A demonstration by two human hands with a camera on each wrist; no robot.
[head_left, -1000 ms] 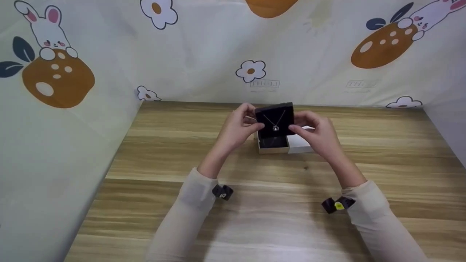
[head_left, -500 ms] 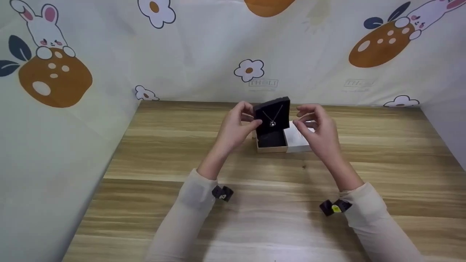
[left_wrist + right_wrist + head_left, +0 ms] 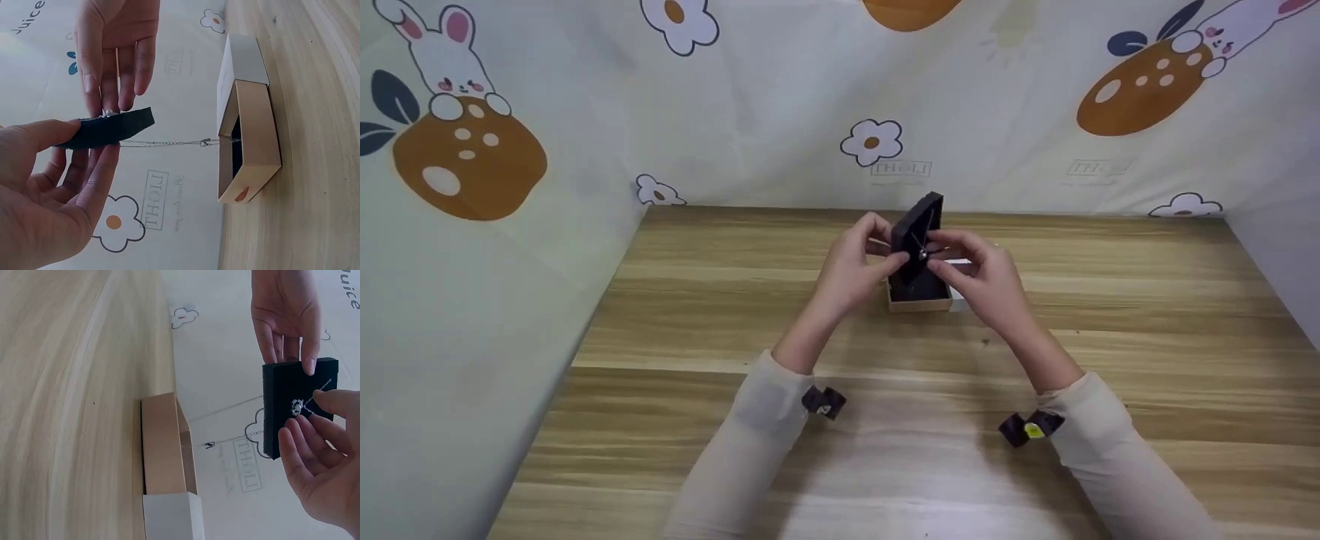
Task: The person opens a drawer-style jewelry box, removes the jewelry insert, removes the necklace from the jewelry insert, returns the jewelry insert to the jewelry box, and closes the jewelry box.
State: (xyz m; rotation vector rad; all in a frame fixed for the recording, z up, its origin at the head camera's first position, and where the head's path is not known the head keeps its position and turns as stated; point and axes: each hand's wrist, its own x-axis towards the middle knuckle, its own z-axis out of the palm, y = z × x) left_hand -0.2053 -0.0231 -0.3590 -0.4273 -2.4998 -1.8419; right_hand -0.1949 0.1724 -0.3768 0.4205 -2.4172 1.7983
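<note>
My left hand (image 3: 851,270) grips a black necklace pad (image 3: 911,232) by its edge, thumb on the front and fingers behind. The pad stands tilted above the table, its face turned to the right. A silver necklace with a small pendant (image 3: 297,407) lies across that face. Loose chain (image 3: 169,143) hangs from behind the pad down toward the box. Beside the pendant is my right hand (image 3: 986,277), thumb and fingertips at the pad's face with a gap between them. Below sits a small box, its brown drawer (image 3: 919,306) slid out of a white sleeve (image 3: 247,56).
The wooden table (image 3: 885,420) spreads out on all sides of the box. A patterned cloth wall (image 3: 780,112) rises behind it. Each forearm carries a black wrist camera (image 3: 823,403) on its cuff.
My right hand let go of the pad's right edge, drew back, then came left to the pendant. The left hand turned the pad so its face points more to the right.
</note>
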